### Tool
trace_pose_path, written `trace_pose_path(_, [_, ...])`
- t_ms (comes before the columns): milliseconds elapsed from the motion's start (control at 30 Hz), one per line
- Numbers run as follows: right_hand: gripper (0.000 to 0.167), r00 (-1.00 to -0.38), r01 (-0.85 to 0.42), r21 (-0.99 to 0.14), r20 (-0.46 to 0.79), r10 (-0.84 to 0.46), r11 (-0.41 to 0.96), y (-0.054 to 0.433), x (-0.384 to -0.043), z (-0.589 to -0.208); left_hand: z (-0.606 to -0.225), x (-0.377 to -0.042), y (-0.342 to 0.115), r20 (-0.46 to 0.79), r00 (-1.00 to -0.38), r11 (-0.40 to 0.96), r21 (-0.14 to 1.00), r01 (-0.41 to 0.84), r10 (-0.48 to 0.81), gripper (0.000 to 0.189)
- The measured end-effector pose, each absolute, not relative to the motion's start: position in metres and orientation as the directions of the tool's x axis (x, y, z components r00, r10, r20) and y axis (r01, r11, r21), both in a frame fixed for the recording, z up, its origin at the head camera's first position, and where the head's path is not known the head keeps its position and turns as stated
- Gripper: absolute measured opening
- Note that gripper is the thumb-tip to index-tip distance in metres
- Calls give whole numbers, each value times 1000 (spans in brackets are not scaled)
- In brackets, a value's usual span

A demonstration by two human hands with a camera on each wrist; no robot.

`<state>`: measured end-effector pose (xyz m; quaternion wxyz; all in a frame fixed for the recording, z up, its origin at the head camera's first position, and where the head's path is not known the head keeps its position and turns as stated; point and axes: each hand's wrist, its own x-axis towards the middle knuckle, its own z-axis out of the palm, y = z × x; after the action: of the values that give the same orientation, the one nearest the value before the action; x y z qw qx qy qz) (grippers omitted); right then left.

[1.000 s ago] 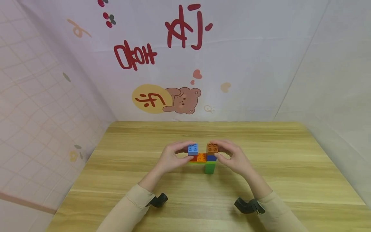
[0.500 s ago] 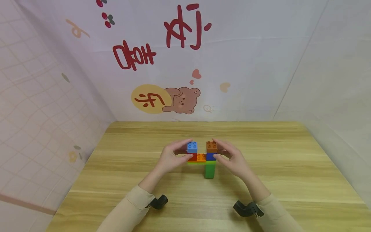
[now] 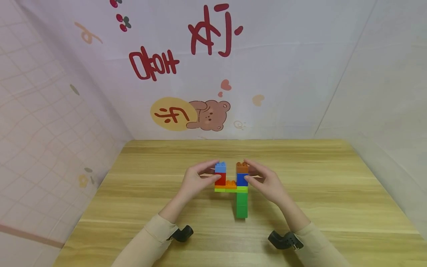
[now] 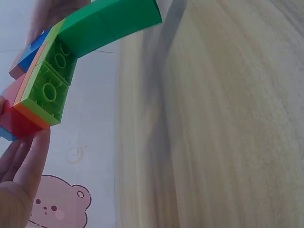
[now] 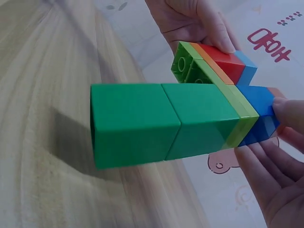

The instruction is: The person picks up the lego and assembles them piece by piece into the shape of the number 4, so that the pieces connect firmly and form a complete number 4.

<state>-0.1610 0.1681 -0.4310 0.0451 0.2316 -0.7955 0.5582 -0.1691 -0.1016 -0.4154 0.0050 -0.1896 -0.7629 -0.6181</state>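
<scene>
Between the two hands is a single structure of toy building bricks, raised above the table. My left hand (image 3: 197, 180) pinches its red brick (image 3: 220, 180), which has a light blue brick (image 3: 220, 168) on top. On the other side my right hand (image 3: 269, 182) pinches the dark blue brick (image 3: 241, 180), under a brown brick (image 3: 242, 168). An orange piece (image 3: 231, 184) and lime green pieces (image 3: 230, 190) run beneath, bridging both sides. Two green bricks (image 5: 166, 123) hang down as a leg under the right side only. Open undersides of the lime pieces (image 4: 49, 91) show in the left wrist view.
A wood-grain table (image 3: 160, 155) lies below, with the structure's shadow (image 4: 159, 109) on it. Printed white cloth (image 3: 283, 74) stands behind and at both sides. Black wrist-worn devices (image 3: 182, 233) sit at both cuffs.
The brick structure has tilted: its green leg shows longer and reaches nearer to me, and the brick tops show less. Both hands stay almost in place, holding on.
</scene>
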Motion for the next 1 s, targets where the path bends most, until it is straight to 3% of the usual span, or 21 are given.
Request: trace_pose_path(1000, [48,-957,-199,-846,60,-283,495,165,-178,-458,-450,-184,-90,1,-982,288,956,56,188,44])
